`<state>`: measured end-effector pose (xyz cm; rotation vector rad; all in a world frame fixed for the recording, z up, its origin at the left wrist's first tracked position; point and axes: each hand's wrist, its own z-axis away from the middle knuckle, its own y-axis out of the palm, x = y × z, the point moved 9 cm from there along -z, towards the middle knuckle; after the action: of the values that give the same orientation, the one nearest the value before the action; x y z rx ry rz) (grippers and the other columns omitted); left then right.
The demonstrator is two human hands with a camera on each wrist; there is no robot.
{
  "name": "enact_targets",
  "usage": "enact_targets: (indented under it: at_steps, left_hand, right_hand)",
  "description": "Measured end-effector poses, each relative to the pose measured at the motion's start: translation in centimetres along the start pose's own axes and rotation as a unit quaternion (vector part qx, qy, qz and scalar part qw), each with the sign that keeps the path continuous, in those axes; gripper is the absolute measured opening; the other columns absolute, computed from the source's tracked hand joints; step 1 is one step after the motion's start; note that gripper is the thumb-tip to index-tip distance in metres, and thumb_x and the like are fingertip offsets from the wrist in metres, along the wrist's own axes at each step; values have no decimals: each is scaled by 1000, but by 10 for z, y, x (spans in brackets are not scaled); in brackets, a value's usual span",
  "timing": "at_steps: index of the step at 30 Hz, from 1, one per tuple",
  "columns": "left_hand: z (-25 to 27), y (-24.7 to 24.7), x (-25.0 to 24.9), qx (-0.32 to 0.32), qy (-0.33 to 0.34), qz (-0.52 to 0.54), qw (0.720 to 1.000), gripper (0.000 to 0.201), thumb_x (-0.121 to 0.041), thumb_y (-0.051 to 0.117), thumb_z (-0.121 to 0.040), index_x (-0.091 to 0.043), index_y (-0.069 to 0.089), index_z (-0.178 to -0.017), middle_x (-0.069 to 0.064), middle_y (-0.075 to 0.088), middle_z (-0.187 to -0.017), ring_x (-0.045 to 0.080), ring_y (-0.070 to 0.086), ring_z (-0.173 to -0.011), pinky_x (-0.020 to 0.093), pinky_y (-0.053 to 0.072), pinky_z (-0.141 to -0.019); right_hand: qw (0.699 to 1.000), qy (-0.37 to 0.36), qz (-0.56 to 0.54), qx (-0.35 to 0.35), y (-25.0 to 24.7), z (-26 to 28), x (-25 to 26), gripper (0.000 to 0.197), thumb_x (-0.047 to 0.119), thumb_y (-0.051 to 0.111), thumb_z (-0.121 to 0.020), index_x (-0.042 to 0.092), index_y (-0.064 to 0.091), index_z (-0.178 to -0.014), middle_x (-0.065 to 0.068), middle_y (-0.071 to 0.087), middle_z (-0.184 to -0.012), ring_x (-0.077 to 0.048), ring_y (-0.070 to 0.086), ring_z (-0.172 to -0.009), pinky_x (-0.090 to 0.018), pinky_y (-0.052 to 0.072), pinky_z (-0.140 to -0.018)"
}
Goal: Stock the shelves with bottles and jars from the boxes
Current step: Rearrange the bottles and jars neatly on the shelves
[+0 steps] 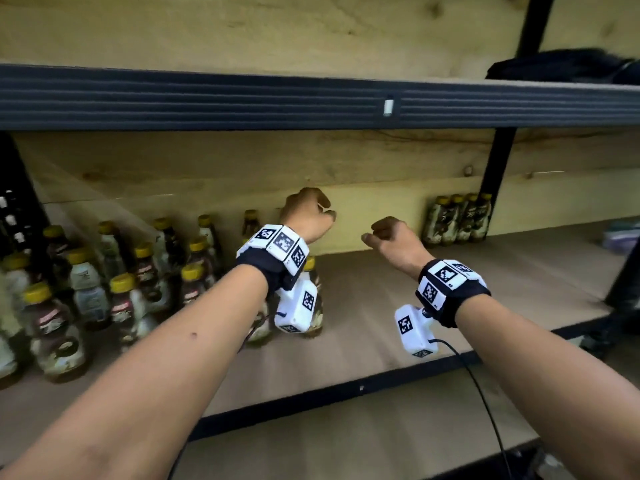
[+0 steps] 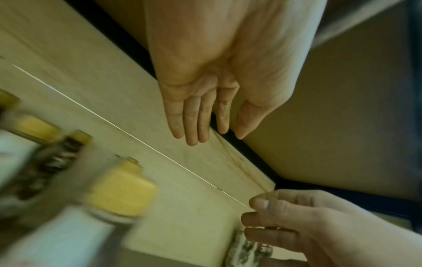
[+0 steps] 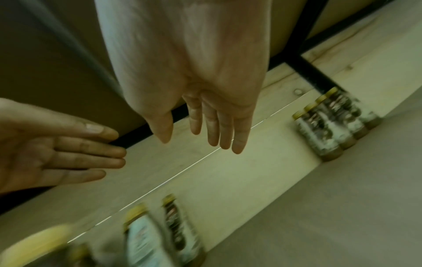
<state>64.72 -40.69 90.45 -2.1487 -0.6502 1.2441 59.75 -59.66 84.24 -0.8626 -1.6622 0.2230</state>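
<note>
Many yellow-capped bottles stand crowded on the left of the brown shelf board. The nearest bottle stands just under my left wrist. A small row of bottles stands against the back wall on the right. My left hand hovers near the wooden back wall above the bottles, with straight fingers that hold nothing. To its right, my right hand hangs over bare board, relaxed and empty, its fingers loose.
A dark metal beam of the upper shelf runs overhead. A black upright post stands at the back right. On the upper shelf lies a dark object. A pale packet sits at the far right.
</note>
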Motion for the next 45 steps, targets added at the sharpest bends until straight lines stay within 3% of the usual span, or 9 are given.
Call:
enact_targets:
  at_steps: [6, 10, 13, 17, 20, 23, 26, 37, 45]
  left_hand:
    - [-66, 106, -57, 54, 2, 52, 997, 19, -31, 68, -81, -21, 69, -97, 1, 68, -112, 19, 61, -106, 20, 43, -85]
    - [-116, 179, -70, 69, -16, 57, 996, 20, -28, 68, -82, -17, 70, -99, 2, 69, -107, 19, 63, -101, 20, 45, -82]
    - [-151, 238, -72, 94, -42, 50, 993, 21, -27, 69, -80, -19, 70, -99, 3, 69, -107, 21, 64, -100, 24, 48, -84]
    - [-189, 303, -80, 121, -59, 33, 990, 24, -27, 69, -82, -16, 69, -104, 6, 68, -111, 23, 63, -102, 26, 49, -86]
    - [-209, 345, -85, 138, -71, 38, 987, 29, -25, 68, -83, -14, 66, -111, 8, 67, -115, 25, 63, -104, 31, 52, -88]
    - [-218, 380, -95, 163, -67, 60, 983, 36, -23, 65, -86, -12, 61, -119, 12, 65, -118, 32, 62, -106, 37, 54, -85]
    - [-219, 406, -101, 156, -47, 92, 982, 53, -45, 64, -78, -18, 59, -123, 9, 66, -119, 32, 62, -109, 39, 51, -91]
    - [-197, 329, -32, 77, -99, 32, 992, 43, -32, 54, -94, -22, 49, -135, 11, 58, -133, 34, 55, -118, 34, 45, -95]
    - [-161, 220, 66, 4, -205, -25, 978, 52, -22, 53, -93, -14, 33, -141, 21, 58, -124, 42, 58, -109, 43, 50, -84]
  right_hand:
    - [995, 52, 81, -38, -91, -60, -94, 34, 26, 67, -87, 7, 65, -115, -1, 62, -106, -17, 57, -101, -29, 46, -91]
    - [991, 64, 112, -31, -134, -127, -152, 23, 18, 60, -87, 8, 68, -107, -13, 68, -114, -29, 62, -106, -41, 50, -94]
    - [988, 71, 136, -3, -147, -179, -200, 29, 15, 55, -92, 3, 63, -118, -18, 61, -124, -34, 57, -118, -38, 47, -96]
    - [993, 70, 89, -22, -163, -227, -232, 28, 11, 50, -97, 2, 51, -123, -8, 55, -118, -23, 55, -108, -18, 41, -71]
    - [996, 64, 59, -36, -166, -255, -251, 47, 6, 50, -95, 6, 35, -140, -13, 52, -125, -29, 54, -109, -32, 45, -84]
    - [994, 47, 97, -4, -152, -279, -275, 42, 29, 60, -81, 18, 48, -120, -5, 60, -112, -29, 59, -106, -40, 50, -87]
    - [986, 26, 161, 21, -144, -273, -270, 40, 44, 58, -86, 15, 57, -114, -7, 61, -109, -29, 58, -105, -42, 48, -88]
    - [991, -13, 60, 121, -68, -254, -217, 38, 33, 66, -88, 12, 52, -117, -12, 62, -111, -32, 61, -98, -35, 47, -74]
    - [979, -77, -1, 186, 50, -227, -123, 45, 37, 63, -90, 18, 49, -129, -12, 59, -128, -35, 58, -112, -42, 51, -90]
